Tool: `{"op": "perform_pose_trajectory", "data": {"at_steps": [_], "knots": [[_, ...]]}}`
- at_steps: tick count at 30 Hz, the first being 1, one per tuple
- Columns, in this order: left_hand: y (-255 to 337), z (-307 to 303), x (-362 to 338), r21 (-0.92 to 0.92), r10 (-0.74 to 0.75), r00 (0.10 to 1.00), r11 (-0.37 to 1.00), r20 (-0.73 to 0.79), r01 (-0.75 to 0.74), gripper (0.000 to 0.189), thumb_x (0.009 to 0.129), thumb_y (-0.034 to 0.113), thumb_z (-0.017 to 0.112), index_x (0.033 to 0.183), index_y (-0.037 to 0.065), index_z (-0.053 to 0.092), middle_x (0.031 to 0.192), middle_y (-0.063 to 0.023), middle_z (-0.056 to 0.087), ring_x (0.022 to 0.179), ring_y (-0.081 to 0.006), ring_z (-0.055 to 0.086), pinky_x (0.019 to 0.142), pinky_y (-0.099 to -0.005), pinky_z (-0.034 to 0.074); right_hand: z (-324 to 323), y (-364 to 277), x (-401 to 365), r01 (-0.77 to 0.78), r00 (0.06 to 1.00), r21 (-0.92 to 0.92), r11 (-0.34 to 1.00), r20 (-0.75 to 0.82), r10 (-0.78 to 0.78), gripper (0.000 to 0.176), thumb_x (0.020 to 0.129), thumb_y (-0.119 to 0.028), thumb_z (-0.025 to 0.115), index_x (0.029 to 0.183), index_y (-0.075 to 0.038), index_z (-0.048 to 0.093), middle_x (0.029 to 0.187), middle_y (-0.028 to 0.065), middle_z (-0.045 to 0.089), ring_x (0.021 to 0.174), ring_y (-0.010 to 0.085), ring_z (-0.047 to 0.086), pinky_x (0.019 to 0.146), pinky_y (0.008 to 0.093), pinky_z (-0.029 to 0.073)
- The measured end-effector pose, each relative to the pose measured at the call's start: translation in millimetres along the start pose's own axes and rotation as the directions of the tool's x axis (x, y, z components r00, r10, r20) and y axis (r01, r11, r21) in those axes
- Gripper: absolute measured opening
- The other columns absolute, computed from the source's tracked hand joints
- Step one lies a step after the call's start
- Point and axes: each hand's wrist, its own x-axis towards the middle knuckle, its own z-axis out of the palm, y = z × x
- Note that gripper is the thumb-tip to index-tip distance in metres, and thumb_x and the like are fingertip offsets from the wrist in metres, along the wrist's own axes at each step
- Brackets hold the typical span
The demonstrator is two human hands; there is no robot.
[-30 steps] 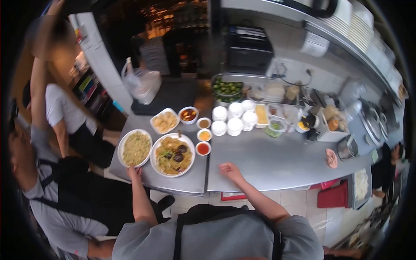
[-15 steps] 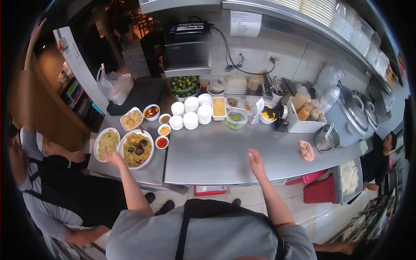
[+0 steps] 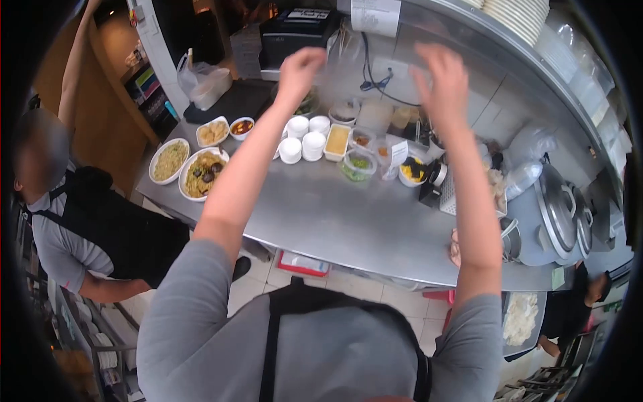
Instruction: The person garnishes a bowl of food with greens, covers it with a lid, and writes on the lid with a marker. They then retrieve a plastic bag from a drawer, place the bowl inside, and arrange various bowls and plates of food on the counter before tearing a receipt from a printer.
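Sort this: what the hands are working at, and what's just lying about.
In hand: left hand and right hand, both raised toward the paper slip and shelf.
Lying about: noodle plate, rice plate, white bowl stacks, rice cooker, counter.

The surface [image 3: 348, 221] is seen as brushed metal with a dull sheen, and the shelf [image 3: 536, 63] above is of the same smooth steel. The bowls [image 3: 303, 144] look white and glossy, the bag [image 3: 204, 80] is thin clear plastic, and the slip [image 3: 378, 15] is matt paper.
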Motion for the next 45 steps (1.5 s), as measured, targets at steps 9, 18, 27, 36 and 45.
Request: {"op": "perform_pose_trajectory", "data": {"at_steps": [9,18,27,36,45], "knots": [[14.0,57.4,87.3,-0.681,-0.338,0.923,0.632,0.187,0.369,0.015,0.078,0.012,0.055,0.09,0.004,0.06,0.084,-0.0076,0.062,0.078,-0.0217,0.06,0.064,-0.0364,0.048,21.5,-6.8,106.7,-0.043,0.999,-0.195,0.98,0.006,0.045,0.065,0.063,-0.015,0.071,0.122,-0.009,0.044,0.12,0.0122,0.046,0.112,0.0274,0.043,0.096,0.0431,0.031],[31.4,54.7,62.9,-0.817,-0.342,0.934,0.507,0.102,0.275,0.01,0.074,-0.003,0.061,0.079,-0.009,0.055,0.08,-0.0141,0.058,0.073,-0.0228,0.061,0.067,-0.032,0.057,41.7,-8.9,102.7,-0.125,0.99,-0.174,0.977,-0.082,0.112,0.07,0.061,-0.011,0.071,0.125,-0.013,0.041,0.123,0.0095,0.044,0.116,0.0263,0.04,0.098,0.0449,0.026],[42.9,54.2,57.6,-0.824,-0.338,0.936,0.5,0.098,0.267,0.009,0.076,-0.004,0.057,0.084,-0.007,0.055,0.083,-0.0127,0.058,0.077,-0.0212,0.06,0.07,-0.0331,0.057,37.1,-7.8,104.4,-0.161,0.985,-0.164,0.973,-0.09,0.148,0.07,0.059,-0.012,0.073,0.123,-0.012,0.044,0.121,0.0087,0.046,0.112,0.0264,0.042,0.095,0.0434,0.028],[59.3,64.8,69.7,-0.818,-0.313,0.949,0.534,0.044,0.214,0.012,0.078,-0.002,0.05,0.088,-0.009,0.052,0.09,-0.0141,0.057,0.083,-0.0226,0.059,0.08,-0.0401,0.053,34.5,-8.1,104.1,-0.136,0.987,-0.136,0.981,-0.11,0.121,0.071,0.058,-0.012,0.074,0.122,-0.012,0.044,0.117,0.0076,0.046,0.111,0.0247,0.043,0.092,0.0423,0.03],[40.5,62.5,50.1,-0.828,-0.366,0.928,0.499,0.065,0.255,0.009,0.079,-0.003,0.053,0.087,-0.007,0.054,0.089,-0.0125,0.058,0.082,-0.0197,0.059,0.086,-0.0402,0.05,33.8,-7.1,103.3,-0.122,0.986,-0.12,0.985,-0.133,0.106,0.068,0.059,-0.009,0.072,0.121,-0.012,0.044,0.116,0.007,0.046,0.11,0.0235,0.044,0.092,0.0418,0.03]]}}
